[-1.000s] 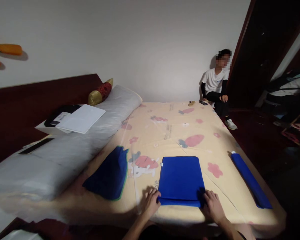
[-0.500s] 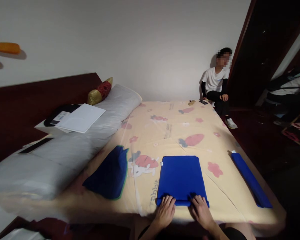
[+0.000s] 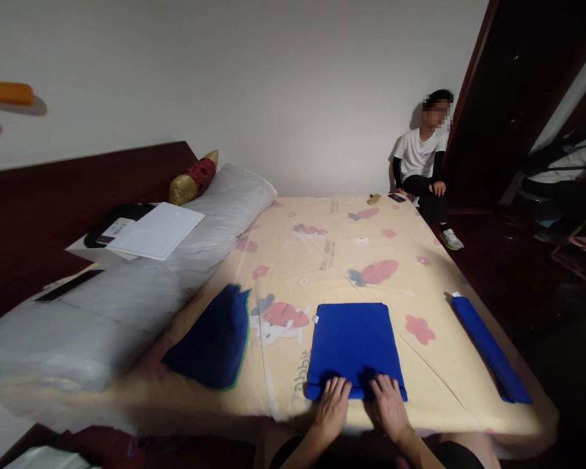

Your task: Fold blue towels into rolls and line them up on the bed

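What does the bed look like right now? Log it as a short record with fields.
left hand: fingers on the near edge of the folded blue cloth
right hand: fingers on that same edge, farther right
folded blue cloth: flat, white tag near its far left corner
left side: dark blue cloth with green edging
right side: long, narrow blue cloth bundle, near the bed's edge
surface: carrot-print sheet
far right corner: seated person
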The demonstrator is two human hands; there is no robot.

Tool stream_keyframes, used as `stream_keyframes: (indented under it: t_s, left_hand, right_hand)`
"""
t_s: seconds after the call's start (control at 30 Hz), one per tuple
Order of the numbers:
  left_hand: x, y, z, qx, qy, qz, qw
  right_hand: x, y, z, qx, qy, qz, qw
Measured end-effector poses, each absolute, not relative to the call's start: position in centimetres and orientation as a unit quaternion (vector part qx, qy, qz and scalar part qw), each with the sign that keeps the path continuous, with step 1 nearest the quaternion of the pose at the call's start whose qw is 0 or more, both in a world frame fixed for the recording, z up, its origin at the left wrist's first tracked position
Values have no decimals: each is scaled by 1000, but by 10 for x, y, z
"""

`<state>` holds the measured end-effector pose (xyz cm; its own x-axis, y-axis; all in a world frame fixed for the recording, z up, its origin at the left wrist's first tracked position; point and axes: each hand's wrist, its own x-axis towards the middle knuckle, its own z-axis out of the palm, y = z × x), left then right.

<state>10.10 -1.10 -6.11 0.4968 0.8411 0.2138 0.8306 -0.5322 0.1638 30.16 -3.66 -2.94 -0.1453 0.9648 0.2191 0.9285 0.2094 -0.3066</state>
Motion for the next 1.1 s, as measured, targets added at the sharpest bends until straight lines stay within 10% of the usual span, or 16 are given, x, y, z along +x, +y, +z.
stream_keyframes:
  t_s: [1.1]
  left_hand:
    - [46, 9, -31, 811, 567, 139, -34]
  right_hand:
    - [353, -41, -58, -654, -728, -25, 201]
